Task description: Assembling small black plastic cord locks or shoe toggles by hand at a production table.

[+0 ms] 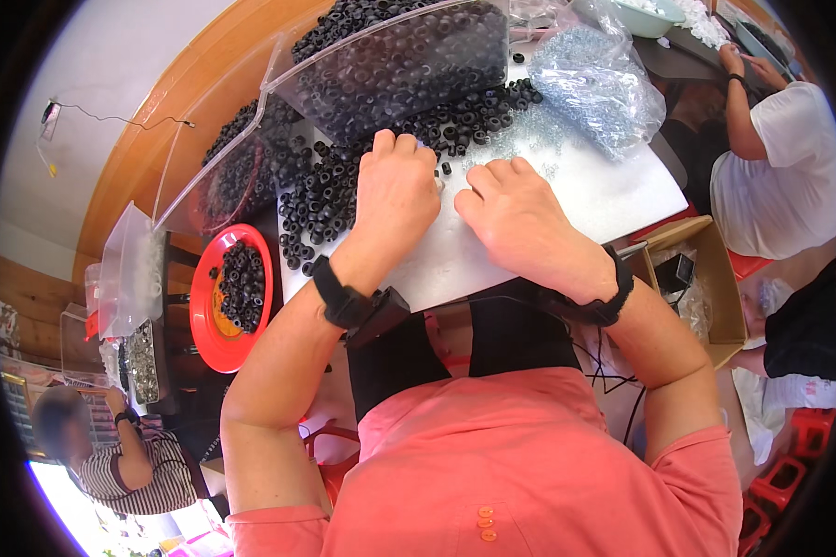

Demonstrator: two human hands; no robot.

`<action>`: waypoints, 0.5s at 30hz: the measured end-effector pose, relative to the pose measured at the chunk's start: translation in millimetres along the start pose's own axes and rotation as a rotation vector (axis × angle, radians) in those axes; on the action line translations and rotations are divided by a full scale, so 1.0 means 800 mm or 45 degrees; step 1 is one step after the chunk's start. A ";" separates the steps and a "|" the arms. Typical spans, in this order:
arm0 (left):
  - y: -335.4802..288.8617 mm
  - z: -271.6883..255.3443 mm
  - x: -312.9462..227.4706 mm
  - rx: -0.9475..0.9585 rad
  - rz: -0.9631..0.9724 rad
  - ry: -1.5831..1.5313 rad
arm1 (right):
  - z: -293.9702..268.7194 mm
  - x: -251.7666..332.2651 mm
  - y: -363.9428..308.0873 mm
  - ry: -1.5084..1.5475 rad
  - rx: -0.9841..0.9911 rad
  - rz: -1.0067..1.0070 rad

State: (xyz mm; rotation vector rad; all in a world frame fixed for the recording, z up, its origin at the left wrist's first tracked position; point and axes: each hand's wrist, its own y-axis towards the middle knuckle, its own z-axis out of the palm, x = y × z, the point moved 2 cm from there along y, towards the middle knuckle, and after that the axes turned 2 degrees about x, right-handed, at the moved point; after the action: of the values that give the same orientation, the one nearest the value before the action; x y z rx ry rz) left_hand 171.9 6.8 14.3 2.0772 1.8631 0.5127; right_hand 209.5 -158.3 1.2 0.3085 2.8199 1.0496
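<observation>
Over the edge of a heap of small black ring-shaped parts (325, 200) on the white board (622, 200), my left hand (398, 186) is closed with its fingers curled. Something small and pale shows at its fingertips, too little of it to name. Beside it on the right, slightly apart, my right hand (515, 215) is also closed above the board, its fingertips turned down and hidden. A loose black part (447, 168) lies between the two hands. Small silvery pieces (529, 135) are scattered beyond the right hand.
Behind the heap, a clear plastic bin (390, 70) holds more black parts. A plastic bag (594, 88) of silvery pieces lies at the far right. On the left is a red plate (204, 330) with black parts; on the right, a cardboard box (729, 302). Co-workers sit at both sides.
</observation>
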 end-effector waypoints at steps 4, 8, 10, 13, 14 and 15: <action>-0.024 -0.038 -0.027 -0.057 -0.001 -0.241 | -0.017 -0.008 -0.009 0.260 -0.059 0.171; -0.065 -0.033 -0.038 -0.012 -0.079 -0.597 | -0.022 -0.005 -0.014 0.883 -0.103 0.396; -0.079 -0.025 -0.044 0.003 -0.116 -0.596 | -0.019 0.003 -0.015 1.033 -0.062 0.423; -0.089 -0.027 -0.050 -0.088 -0.160 -0.561 | -0.016 0.014 -0.013 1.116 -0.072 0.481; -0.092 -0.030 -0.051 -0.081 -0.183 -0.599 | -0.016 0.016 -0.013 1.118 -0.044 0.520; -0.093 -0.032 -0.051 -0.075 -0.201 -0.637 | -0.015 0.016 -0.012 1.116 -0.018 0.559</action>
State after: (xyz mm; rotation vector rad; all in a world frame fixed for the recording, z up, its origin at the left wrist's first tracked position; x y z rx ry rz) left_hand 90.6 -25.7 0.5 1.7882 1.6655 0.0019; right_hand 193.4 -169.6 3.3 0.6138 3.6019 1.6083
